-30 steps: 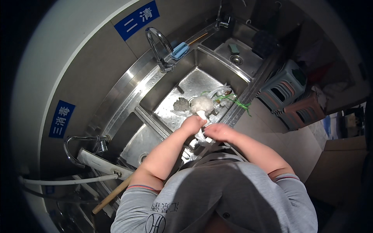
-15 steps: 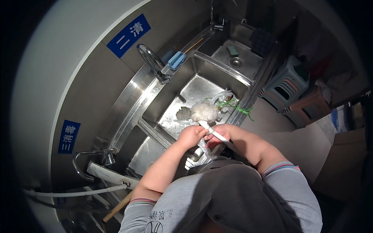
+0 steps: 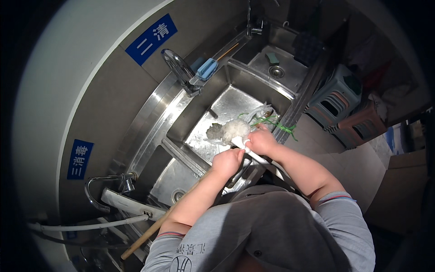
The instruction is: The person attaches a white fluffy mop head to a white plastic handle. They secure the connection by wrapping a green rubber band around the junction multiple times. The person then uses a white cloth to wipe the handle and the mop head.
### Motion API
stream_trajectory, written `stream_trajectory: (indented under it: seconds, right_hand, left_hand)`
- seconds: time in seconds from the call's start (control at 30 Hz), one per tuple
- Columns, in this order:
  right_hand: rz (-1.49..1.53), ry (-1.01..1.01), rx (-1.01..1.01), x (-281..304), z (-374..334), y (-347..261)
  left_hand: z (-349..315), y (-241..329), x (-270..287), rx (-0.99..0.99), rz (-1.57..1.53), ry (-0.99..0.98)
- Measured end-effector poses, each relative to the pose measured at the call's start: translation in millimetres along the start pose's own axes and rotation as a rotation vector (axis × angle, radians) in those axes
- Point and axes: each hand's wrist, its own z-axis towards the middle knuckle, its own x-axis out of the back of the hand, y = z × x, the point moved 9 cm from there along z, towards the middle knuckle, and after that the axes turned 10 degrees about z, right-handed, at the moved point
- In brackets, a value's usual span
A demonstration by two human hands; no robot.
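- Head view: two bare hands. Right hand [image 3: 262, 140] narrowed on one white stick with a fluffy, off-white round head [image 3: 235, 130]; the head lies just beyond both hands.
- Left hand [image 3: 227, 161] curled beside the stick; grip cannot be told.
- Beyond left hand: one grey crumpled wad [image 3: 214, 132].
- Right hand partly blocks tangled green strings [image 3: 287, 129].
- Left forearm crosses one tan wooden pole [image 3: 144, 236].

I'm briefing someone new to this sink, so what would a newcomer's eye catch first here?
Likely the pale, fluffy mass in the middle basin, with the left hand and right hand at the white rod just below it in the picture. Next, perhaps the bright green strands at the basin's right rim, then the large blue sign on the wall at upper left.
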Motion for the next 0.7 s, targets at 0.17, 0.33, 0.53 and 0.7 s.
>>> stream_trajectory:
  seconds: [0.17,0.33,0.53,0.7]
  right_hand:
    - [0.086,-0.094,-0.162,11,-5,-9]
    - [0.306,-0.107,-0.287,7,-25,-36]
    - [0.383,-0.057,-0.226,-20,-54,-51]
    - [0.268,-0.185,-0.04,-53,-69,-67]
  left_hand:
    - [3,-20,-28,0.157,-0.304,-0.102]
    - [9,-26,-49,0.181,-0.375,-0.068]
    - [6,-26,-63,0.246,-0.602,-0.186]
    - [12,-16,-53,0.223,-0.955,-0.475]
